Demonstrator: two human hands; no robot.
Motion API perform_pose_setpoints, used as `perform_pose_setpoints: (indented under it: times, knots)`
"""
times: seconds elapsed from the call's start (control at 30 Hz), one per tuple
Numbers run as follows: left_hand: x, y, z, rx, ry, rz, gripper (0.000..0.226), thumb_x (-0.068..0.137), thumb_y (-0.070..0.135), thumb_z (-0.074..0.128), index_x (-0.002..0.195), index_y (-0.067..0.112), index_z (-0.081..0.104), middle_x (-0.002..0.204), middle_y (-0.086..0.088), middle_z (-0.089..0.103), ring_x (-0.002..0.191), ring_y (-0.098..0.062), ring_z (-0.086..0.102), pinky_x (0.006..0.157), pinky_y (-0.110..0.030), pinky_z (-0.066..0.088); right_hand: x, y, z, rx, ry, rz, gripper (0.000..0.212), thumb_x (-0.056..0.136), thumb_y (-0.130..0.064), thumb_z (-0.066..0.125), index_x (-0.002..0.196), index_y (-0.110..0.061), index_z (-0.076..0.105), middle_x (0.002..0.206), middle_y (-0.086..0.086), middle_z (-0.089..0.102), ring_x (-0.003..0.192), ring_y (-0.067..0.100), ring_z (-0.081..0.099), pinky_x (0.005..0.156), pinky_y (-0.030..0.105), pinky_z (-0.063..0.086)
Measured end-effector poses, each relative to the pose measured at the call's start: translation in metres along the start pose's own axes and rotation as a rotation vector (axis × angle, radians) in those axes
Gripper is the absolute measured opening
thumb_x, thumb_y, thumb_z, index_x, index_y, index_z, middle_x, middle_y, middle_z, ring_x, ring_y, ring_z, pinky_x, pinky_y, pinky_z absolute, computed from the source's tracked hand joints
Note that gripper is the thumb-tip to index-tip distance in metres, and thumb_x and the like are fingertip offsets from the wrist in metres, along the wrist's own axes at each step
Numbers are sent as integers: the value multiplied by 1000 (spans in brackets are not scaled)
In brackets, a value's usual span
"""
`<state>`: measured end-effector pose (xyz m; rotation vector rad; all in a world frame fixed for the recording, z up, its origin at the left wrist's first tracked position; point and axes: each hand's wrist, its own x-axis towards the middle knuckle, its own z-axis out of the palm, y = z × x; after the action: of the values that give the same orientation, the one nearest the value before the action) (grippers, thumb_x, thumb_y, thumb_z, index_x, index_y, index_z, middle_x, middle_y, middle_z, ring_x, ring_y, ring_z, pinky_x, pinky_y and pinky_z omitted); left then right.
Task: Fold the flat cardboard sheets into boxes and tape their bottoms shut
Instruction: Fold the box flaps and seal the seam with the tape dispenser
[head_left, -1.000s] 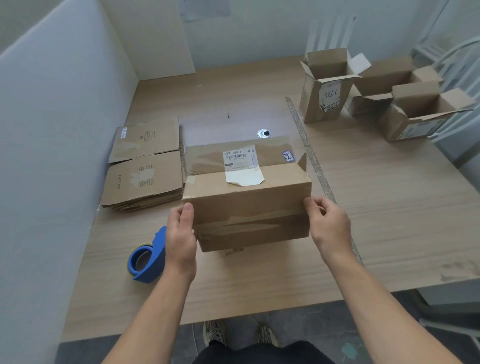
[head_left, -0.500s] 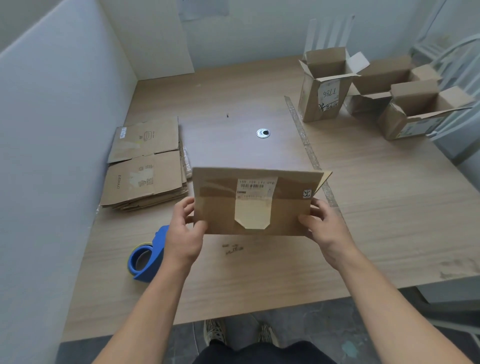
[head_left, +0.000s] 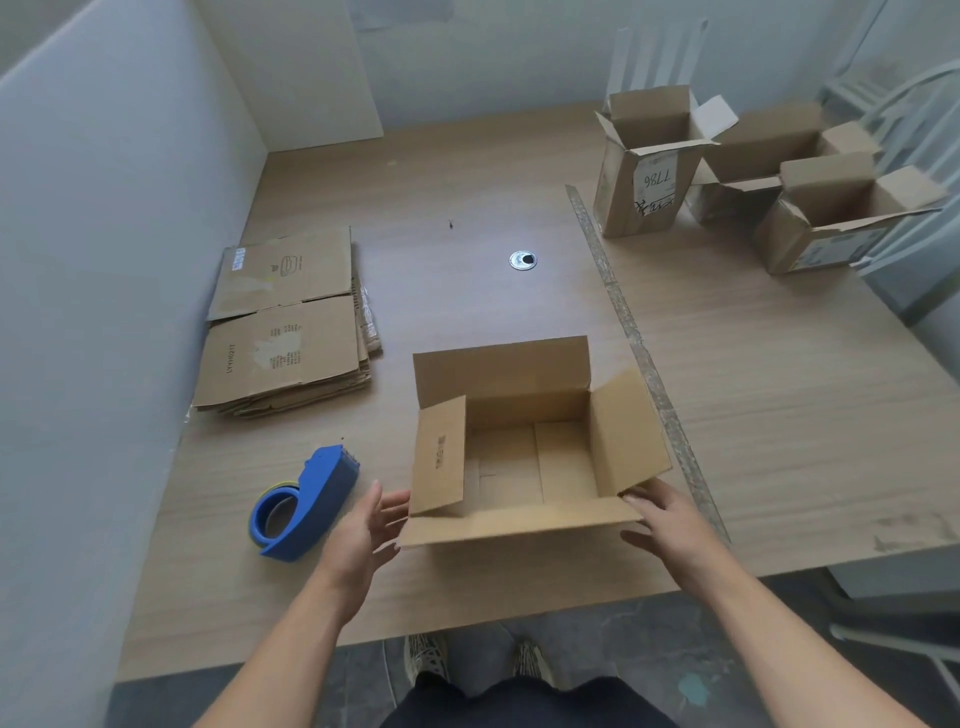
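Observation:
A folded cardboard box (head_left: 524, 467) stands upright on the wooden table (head_left: 779, 415), its top flaps spread open and its inside bottom visible. My left hand (head_left: 366, 525) is at the box's near left corner with fingers straight, touching its side. My right hand (head_left: 662, 519) is at the near right corner, fingers extended under the right flap. A blue tape dispenser (head_left: 306, 501) lies on the table left of my left hand. A stack of flat cardboard sheets (head_left: 288, 322) lies at the left by the wall.
Three open finished boxes stand at the far right: one upright (head_left: 644, 166) marked 7786, two (head_left: 831, 208) beside it. A metal grommet (head_left: 522, 260) sits mid-table. A strip of old tape (head_left: 639, 353) runs along the table seam. A grey partition (head_left: 104, 260) bounds the left.
The box was turned over in both hands from taped bottom up, through its side, to standing upright with its open top facing up. Both hands loosened their hold at its near corners.

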<state>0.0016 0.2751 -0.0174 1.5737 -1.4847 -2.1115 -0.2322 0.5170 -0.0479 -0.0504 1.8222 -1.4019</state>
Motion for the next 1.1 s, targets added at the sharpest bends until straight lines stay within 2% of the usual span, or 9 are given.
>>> perform_pose_setpoints:
  times: [0.1,0.2,0.33,0.43,0.53,0.63,0.87,0.97,1.1]
  knots:
    - [-3,6,0,65,-7,0,43,104,43,38,118,14,66,115,-6,71,111,-23,63,104,-50,42,0,-3,-10,30,79,87,18,96,2,51,97,-10,64,114,19,67,105,27,64,80,39,52]
    - [0,18,3,177,39,124,32,101,37,51,126,20,59,127,-4,63,116,-21,59,100,-44,46,-1,-29,-24,-15,198,6,33,96,3,47,106,-25,62,118,8,66,109,24,63,92,45,50]
    - [8,39,23,520,106,280,60,92,43,65,145,25,44,143,0,50,126,-20,50,104,-44,45,-20,-74,-23,-419,487,-390,37,94,-8,49,127,-21,61,116,-5,60,110,13,56,99,33,44]
    - [17,47,45,712,131,324,80,83,49,73,150,27,35,153,-2,39,137,-24,41,110,-45,38,-26,-93,4,-620,409,-695,34,93,-12,55,125,-15,64,117,-2,61,111,15,56,100,28,39]
    - [23,38,64,907,126,279,87,80,53,72,153,28,30,156,-3,28,141,-28,32,114,-43,31,-3,-74,23,-894,176,-475,41,94,-24,59,135,-20,57,138,4,49,130,25,42,108,32,31]
    - [16,28,72,906,188,347,72,85,37,64,150,24,35,150,-3,33,135,-24,35,110,-37,34,9,-52,33,-950,164,-219,55,96,-35,56,147,-22,42,151,9,34,138,31,30,114,40,29]
    - [17,27,22,211,328,404,38,95,21,57,129,36,51,116,-3,62,99,-19,61,82,-37,51,20,-31,25,-981,209,-131,66,96,-24,56,152,-26,23,147,8,26,130,30,38,106,42,38]
    - [25,24,3,496,507,441,28,95,16,59,122,19,57,112,-10,57,93,-19,53,75,-28,41,25,-30,20,-939,201,-64,71,96,-19,54,156,-28,15,147,12,25,125,31,43,101,40,40]
    - [27,26,-3,1145,552,383,38,95,36,58,128,17,57,122,-8,51,111,-28,41,92,-39,41,30,-31,22,-922,218,-51,72,96,-13,51,157,-28,15,153,13,24,131,32,41,103,40,38]
